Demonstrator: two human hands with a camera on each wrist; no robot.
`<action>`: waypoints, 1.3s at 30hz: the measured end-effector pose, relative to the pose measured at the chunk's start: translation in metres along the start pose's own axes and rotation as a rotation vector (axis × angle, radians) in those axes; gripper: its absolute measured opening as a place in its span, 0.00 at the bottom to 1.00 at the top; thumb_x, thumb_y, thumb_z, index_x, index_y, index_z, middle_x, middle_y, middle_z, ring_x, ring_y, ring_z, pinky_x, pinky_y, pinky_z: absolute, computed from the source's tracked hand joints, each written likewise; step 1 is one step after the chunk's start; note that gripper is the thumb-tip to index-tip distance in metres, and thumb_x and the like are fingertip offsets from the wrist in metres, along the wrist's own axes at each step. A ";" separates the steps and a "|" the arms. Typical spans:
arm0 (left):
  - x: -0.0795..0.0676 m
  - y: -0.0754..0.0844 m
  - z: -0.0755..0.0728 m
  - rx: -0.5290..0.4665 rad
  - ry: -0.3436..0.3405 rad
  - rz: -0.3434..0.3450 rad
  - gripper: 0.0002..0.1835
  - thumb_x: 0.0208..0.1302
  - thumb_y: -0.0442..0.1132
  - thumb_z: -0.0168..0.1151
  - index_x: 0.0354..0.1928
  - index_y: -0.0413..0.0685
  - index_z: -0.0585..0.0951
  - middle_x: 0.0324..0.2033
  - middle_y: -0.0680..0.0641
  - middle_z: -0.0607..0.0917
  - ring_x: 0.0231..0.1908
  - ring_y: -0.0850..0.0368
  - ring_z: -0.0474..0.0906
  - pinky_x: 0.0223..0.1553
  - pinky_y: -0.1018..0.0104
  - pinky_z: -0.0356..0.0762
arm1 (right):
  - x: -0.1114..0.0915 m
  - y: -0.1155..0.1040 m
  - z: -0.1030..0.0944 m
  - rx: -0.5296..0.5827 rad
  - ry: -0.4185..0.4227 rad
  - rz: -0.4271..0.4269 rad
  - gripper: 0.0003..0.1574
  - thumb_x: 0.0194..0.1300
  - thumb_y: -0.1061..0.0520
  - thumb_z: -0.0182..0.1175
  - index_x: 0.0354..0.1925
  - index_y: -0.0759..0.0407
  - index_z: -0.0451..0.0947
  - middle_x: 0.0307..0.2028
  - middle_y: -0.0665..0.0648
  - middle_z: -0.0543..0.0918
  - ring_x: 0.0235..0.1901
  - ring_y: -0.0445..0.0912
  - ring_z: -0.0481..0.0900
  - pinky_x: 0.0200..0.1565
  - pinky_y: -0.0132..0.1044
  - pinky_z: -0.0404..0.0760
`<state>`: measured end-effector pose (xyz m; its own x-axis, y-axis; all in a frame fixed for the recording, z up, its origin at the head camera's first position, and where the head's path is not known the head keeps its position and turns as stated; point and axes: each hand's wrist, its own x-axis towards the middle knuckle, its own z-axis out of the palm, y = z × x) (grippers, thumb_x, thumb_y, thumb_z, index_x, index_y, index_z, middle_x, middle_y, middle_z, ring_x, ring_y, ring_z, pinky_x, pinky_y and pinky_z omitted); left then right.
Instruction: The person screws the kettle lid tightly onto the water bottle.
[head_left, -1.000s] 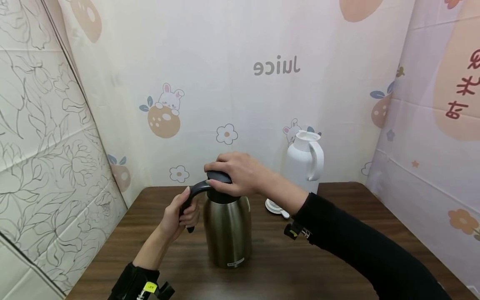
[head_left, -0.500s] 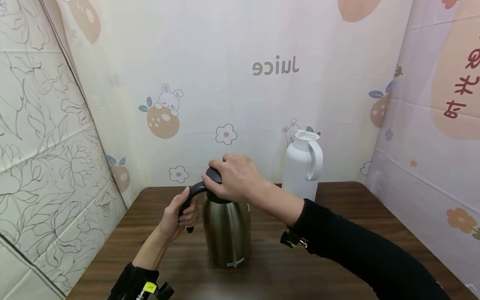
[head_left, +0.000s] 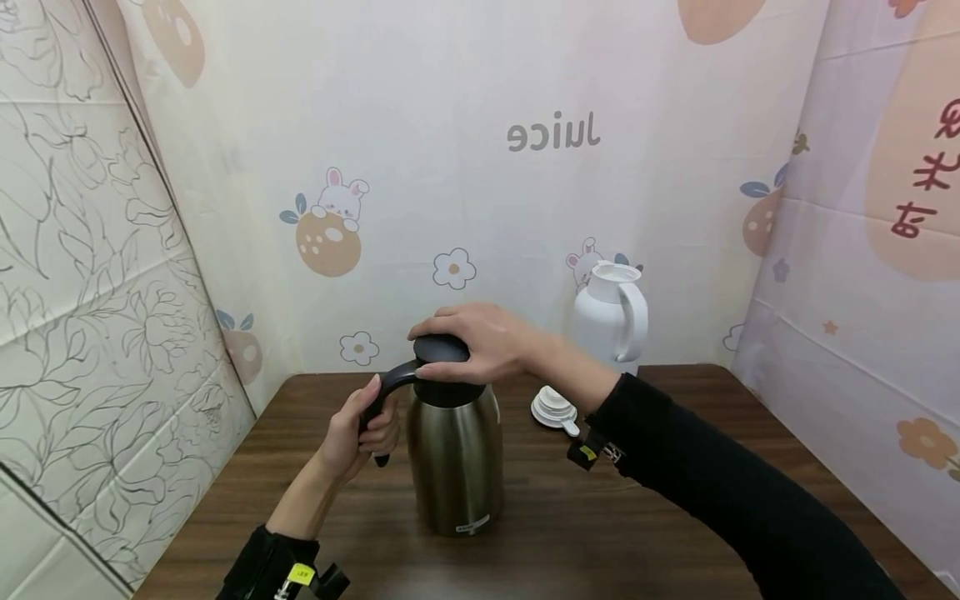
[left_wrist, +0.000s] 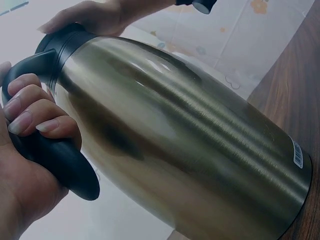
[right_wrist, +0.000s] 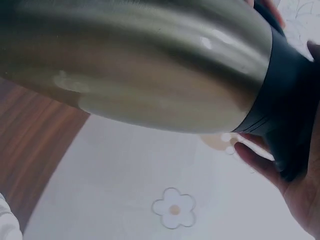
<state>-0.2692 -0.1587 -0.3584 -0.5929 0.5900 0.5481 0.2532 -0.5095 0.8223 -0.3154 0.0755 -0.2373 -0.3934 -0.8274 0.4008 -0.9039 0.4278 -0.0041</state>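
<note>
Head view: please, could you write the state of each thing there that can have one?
Metal jug: upright on the table.
Black lid: on the metal jug; tightness cannot be told.
White jug: upright, top apparently uncovered.
White lid: lying on the table.
Left hand: grips the black handle.
Right hand: grips the black lid.

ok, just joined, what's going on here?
A person has both hands on a metallic jug standing upright on a wooden table. The left hand grips its black handle; the right hand holds the black lid on top. Whether it's tight, I can't tell. Farther back, to the right, stands a white jug, with a white lid-like piece on the table in front of it.
</note>
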 end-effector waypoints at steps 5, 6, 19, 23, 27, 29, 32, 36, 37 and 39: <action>0.001 0.000 0.001 -0.007 -0.005 -0.005 0.27 0.82 0.46 0.23 0.20 0.43 0.52 0.11 0.51 0.53 0.08 0.57 0.45 0.07 0.60 0.38 | 0.001 0.007 0.002 0.032 0.047 -0.064 0.30 0.62 0.32 0.58 0.58 0.41 0.79 0.43 0.41 0.83 0.35 0.30 0.75 0.33 0.29 0.77; 0.002 0.000 0.001 -0.008 -0.007 -0.005 0.27 0.82 0.46 0.23 0.20 0.43 0.52 0.11 0.51 0.53 0.08 0.56 0.45 0.07 0.60 0.38 | 0.001 0.008 0.002 0.034 0.059 -0.066 0.29 0.62 0.32 0.58 0.57 0.42 0.80 0.42 0.41 0.83 0.34 0.30 0.75 0.32 0.28 0.77; -0.001 0.003 0.003 0.002 0.003 -0.004 0.27 0.82 0.44 0.22 0.20 0.43 0.53 0.11 0.50 0.52 0.08 0.57 0.44 0.07 0.60 0.38 | 0.000 -0.017 0.005 -0.109 0.127 0.185 0.28 0.60 0.27 0.54 0.50 0.36 0.84 0.30 0.40 0.81 0.25 0.33 0.72 0.23 0.30 0.72; 0.000 0.004 0.003 0.006 -0.005 0.007 0.26 0.82 0.44 0.22 0.20 0.43 0.53 0.11 0.50 0.52 0.08 0.57 0.44 0.07 0.60 0.38 | 0.001 -0.029 0.006 -0.153 0.138 0.307 0.30 0.59 0.26 0.52 0.49 0.37 0.84 0.26 0.42 0.79 0.24 0.37 0.71 0.20 0.33 0.70; 0.000 0.004 0.002 -0.003 -0.018 0.010 0.26 0.82 0.44 0.21 0.20 0.42 0.53 0.11 0.50 0.52 0.08 0.57 0.44 0.07 0.61 0.38 | 0.002 -0.038 0.008 -0.202 0.164 0.389 0.29 0.58 0.26 0.51 0.46 0.37 0.85 0.23 0.44 0.77 0.21 0.39 0.70 0.18 0.34 0.68; 0.000 0.004 0.001 -0.007 -0.023 0.007 0.26 0.82 0.43 0.21 0.20 0.42 0.53 0.11 0.50 0.52 0.08 0.57 0.44 0.07 0.61 0.38 | 0.002 -0.039 0.008 -0.220 0.160 0.399 0.30 0.58 0.25 0.51 0.46 0.37 0.85 0.22 0.44 0.76 0.20 0.39 0.70 0.18 0.33 0.68; 0.000 0.003 0.001 -0.007 -0.028 0.005 0.26 0.82 0.44 0.21 0.20 0.42 0.53 0.11 0.50 0.52 0.08 0.56 0.45 0.07 0.60 0.38 | 0.001 -0.035 0.005 -0.205 0.117 0.354 0.33 0.58 0.23 0.51 0.48 0.39 0.84 0.24 0.44 0.78 0.22 0.39 0.71 0.19 0.33 0.69; 0.001 0.002 0.001 -0.004 -0.033 0.002 0.27 0.82 0.44 0.21 0.20 0.42 0.53 0.11 0.50 0.52 0.08 0.57 0.45 0.06 0.59 0.39 | -0.002 -0.019 -0.003 -0.071 0.032 0.187 0.37 0.59 0.23 0.54 0.55 0.43 0.80 0.37 0.44 0.84 0.30 0.36 0.76 0.26 0.34 0.75; 0.001 0.002 0.001 -0.005 -0.035 0.002 0.27 0.82 0.44 0.21 0.20 0.42 0.53 0.11 0.50 0.52 0.08 0.57 0.45 0.06 0.59 0.39 | -0.002 -0.014 -0.005 -0.028 0.016 0.139 0.38 0.60 0.24 0.55 0.58 0.44 0.79 0.41 0.45 0.85 0.33 0.35 0.77 0.29 0.34 0.77; 0.001 0.002 0.000 -0.009 -0.038 -0.001 0.27 0.82 0.45 0.22 0.20 0.42 0.53 0.11 0.50 0.52 0.08 0.57 0.45 0.06 0.59 0.39 | -0.004 -0.004 -0.007 0.066 -0.002 0.044 0.37 0.61 0.29 0.58 0.61 0.46 0.78 0.50 0.46 0.85 0.40 0.34 0.78 0.36 0.35 0.79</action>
<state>-0.2692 -0.1585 -0.3563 -0.5638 0.6136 0.5528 0.2456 -0.5145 0.8215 -0.3090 0.0791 -0.2324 -0.4330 -0.8091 0.3972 -0.8949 0.4388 -0.0818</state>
